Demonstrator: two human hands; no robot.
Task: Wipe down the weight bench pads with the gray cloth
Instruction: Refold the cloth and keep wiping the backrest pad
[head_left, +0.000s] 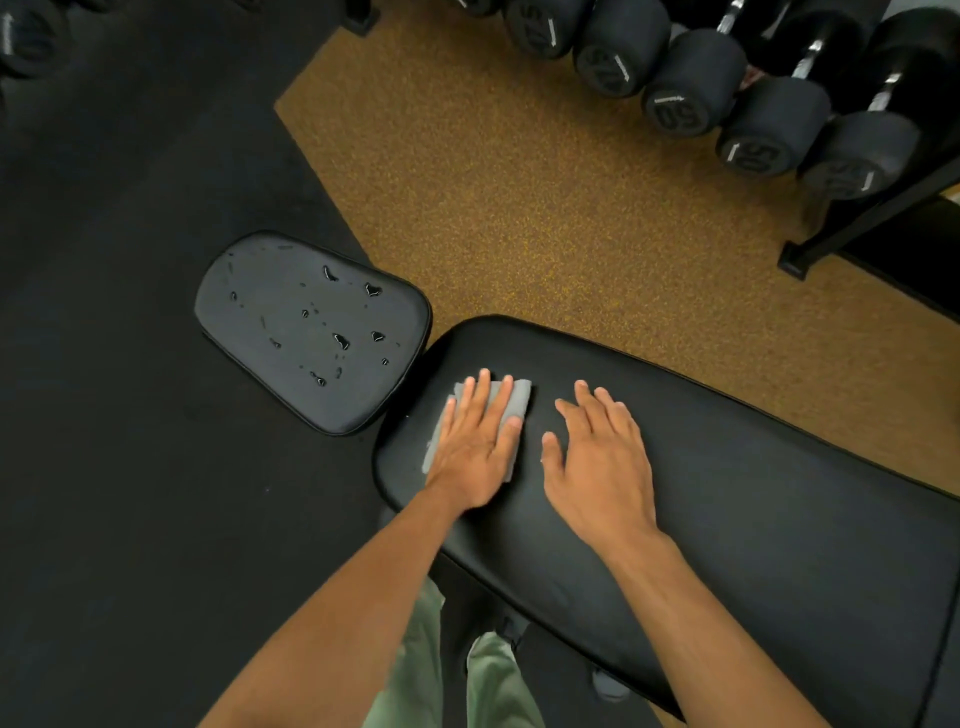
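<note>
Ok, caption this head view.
Left hand presses cloth on back pad, right hand rests beside it; droplets dot seat pad.

You are in a gym, at its free-weight corner. Along the top right a row of black dumbbells (680, 98) sits on a slanted black rack (852, 228), and 2 of the round ends read 50 (the other numbers are too blurred to read). The floor under you is black matting (130, 208) on the left, with a tan speckled patch (519, 182) beside it. In front of you lies a weight bench with 2 black padded parts, a small seat pad (311, 327) and a long back pad (753, 493), set end to end with a narrow gap.
</note>
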